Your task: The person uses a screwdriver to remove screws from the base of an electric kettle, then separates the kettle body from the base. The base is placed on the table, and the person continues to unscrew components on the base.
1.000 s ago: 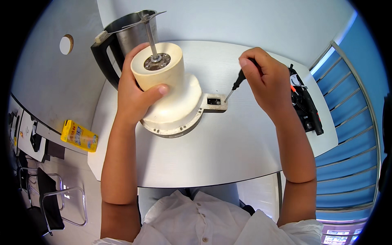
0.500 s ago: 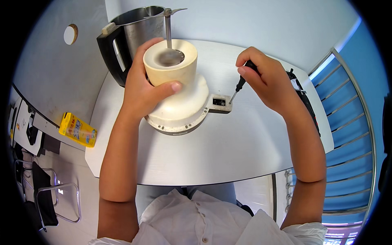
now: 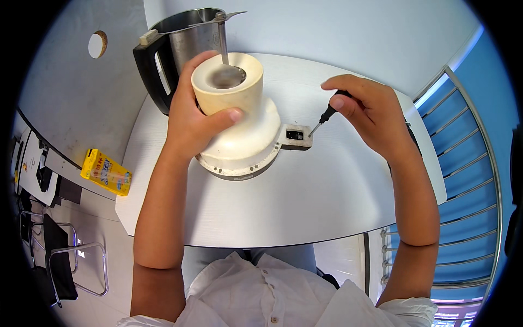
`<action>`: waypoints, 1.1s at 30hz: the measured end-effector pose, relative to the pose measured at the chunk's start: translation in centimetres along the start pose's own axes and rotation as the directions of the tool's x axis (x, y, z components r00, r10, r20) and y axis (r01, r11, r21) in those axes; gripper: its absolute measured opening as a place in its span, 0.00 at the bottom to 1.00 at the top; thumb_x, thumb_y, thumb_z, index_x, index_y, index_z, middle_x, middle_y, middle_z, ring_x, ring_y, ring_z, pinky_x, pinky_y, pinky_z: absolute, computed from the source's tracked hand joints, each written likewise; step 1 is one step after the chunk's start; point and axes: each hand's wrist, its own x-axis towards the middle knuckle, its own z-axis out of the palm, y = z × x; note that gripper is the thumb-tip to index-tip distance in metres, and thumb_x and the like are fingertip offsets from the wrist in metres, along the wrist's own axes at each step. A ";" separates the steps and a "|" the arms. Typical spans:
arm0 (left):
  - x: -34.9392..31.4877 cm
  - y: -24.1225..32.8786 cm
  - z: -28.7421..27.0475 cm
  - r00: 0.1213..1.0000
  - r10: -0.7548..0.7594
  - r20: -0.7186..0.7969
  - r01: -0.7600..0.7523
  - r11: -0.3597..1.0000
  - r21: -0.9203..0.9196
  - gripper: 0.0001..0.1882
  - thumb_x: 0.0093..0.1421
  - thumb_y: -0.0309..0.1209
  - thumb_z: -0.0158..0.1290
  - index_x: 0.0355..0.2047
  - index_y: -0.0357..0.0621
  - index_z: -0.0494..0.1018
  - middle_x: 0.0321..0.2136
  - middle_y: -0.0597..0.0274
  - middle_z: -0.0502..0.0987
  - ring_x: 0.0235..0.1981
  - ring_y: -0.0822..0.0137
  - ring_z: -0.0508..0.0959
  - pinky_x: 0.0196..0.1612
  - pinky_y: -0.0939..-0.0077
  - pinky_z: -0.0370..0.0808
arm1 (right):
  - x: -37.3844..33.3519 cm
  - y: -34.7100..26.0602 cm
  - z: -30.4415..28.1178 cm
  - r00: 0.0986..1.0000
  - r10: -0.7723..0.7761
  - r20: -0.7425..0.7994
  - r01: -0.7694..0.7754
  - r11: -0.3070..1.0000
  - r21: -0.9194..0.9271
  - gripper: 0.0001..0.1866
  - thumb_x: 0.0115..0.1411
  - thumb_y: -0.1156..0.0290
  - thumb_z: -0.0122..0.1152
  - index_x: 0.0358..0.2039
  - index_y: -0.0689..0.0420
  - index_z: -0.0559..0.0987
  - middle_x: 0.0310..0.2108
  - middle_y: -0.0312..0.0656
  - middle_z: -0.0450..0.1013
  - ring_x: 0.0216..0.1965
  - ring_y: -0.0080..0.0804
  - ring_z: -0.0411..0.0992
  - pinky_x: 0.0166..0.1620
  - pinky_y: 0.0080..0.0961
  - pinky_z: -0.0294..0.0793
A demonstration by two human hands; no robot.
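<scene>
My left hand (image 3: 192,128) is wrapped round the cream neck of a soymilk maker head (image 3: 242,136), which stands upside down on the table. Its metal shaft and blade (image 3: 220,17) point upward. From its right side juts a small block (image 3: 305,143) with a dark socket opening. My right hand (image 3: 378,117) holds a screwdriver (image 3: 328,113) by its black handle, thumb on one side and index finger stretched over the top. The tilted screwdriver's tip meets the block's right end, beside the socket, at what looks like a screw hole.
Behind my left hand stands a steel jug (image 3: 190,46) with a black handle. A yellow carton (image 3: 106,171) is at the left edge of the white table (image 3: 283,218). Something black (image 3: 412,137) lies partly behind my right forearm. A metal railing (image 3: 469,196) runs along the right.
My right hand has shifted slightly right and its fingers have loosened and turned round the handle, the index finger straighter. The screwdriver leans further right. The left hand keeps its hold.
</scene>
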 end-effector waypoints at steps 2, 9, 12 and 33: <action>0.0 0.0 0.0 1.000 0.002 0.003 -0.002 1.000 0.003 0.49 0.32 0.41 0.67 0.56 0.42 0.58 0.44 0.54 0.72 0.45 0.63 0.74 0.49 0.70 0.71 | 0.1 0.1 0.1 1.000 0.016 -0.015 -0.017 0.999 -0.033 0.09 0.57 0.66 0.58 0.35 0.57 0.73 0.17 0.37 0.68 0.19 0.31 0.64 0.26 0.23 0.65; -0.1 0.1 -0.1 1.000 -0.006 0.018 0.006 1.000 0.002 0.48 0.32 0.40 0.66 0.56 0.44 0.58 0.44 0.56 0.72 0.46 0.64 0.74 0.50 0.70 0.70 | 0.3 -0.6 -0.3 0.996 0.045 0.077 -0.047 0.998 0.029 0.04 0.57 0.73 0.54 0.30 0.58 0.69 0.20 0.40 0.67 0.22 0.34 0.64 0.29 0.26 0.65; -0.1 0.2 0.1 0.999 -0.010 0.038 0.011 1.000 -0.014 0.48 0.32 0.40 0.66 0.56 0.44 0.58 0.44 0.56 0.72 0.46 0.64 0.74 0.50 0.70 0.70 | 0.4 0.7 -0.8 0.979 -0.169 0.118 0.162 0.985 0.068 0.03 0.56 0.77 0.52 0.29 0.58 0.68 0.24 0.41 0.66 0.26 0.36 0.63 0.33 0.28 0.65; -0.1 0.1 0.0 1.000 -0.004 0.010 0.004 1.000 0.000 0.50 0.31 0.42 0.66 0.56 0.43 0.57 0.44 0.55 0.72 0.46 0.63 0.74 0.50 0.69 0.70 | 0.0 -0.6 0.2 1.000 0.011 0.022 -0.008 0.987 -0.160 0.10 0.56 0.71 0.58 0.39 0.58 0.72 0.21 0.38 0.66 0.24 0.29 0.65 0.30 0.21 0.66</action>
